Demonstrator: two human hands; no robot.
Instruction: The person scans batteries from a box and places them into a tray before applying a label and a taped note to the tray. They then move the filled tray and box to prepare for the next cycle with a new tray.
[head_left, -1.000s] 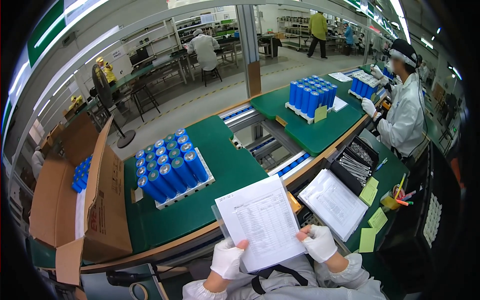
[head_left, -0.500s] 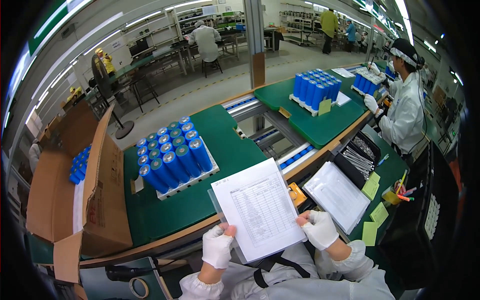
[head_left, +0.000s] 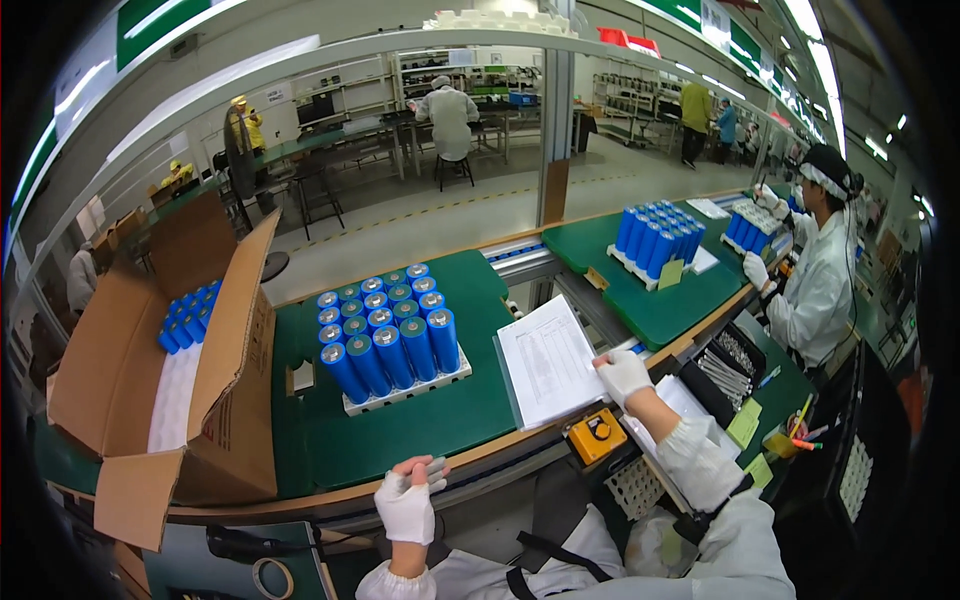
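Observation:
My right hand (head_left: 626, 374), in a white fingerless glove, pinches the right edge of a stack of printed sheets (head_left: 552, 368) in a clear sleeve. The sheets lie tilted over the front edge of the green work surface. My left hand (head_left: 408, 505), gloved alike, is off the papers and low before the bench edge; its fingers are loosely bent and apart, with nothing in them. Beyond it, a block of upright blue cylindrical cells (head_left: 390, 335) stands in rows on a white plastic holder (head_left: 410, 392).
At left, an open cardboard box (head_left: 235, 400) contains more blue cells (head_left: 190, 318). A yellow control box (head_left: 596, 435) sits under the bench edge. To the right are a black bin of metal rods (head_left: 722, 372), pens and sticky notes. A co-worker (head_left: 815, 255) handles another cell block (head_left: 750, 228).
My left hand has let go of the sheets and dropped slightly left. My right hand has carried them forward onto the bench. The view has shifted, with more of the yellow box showing.

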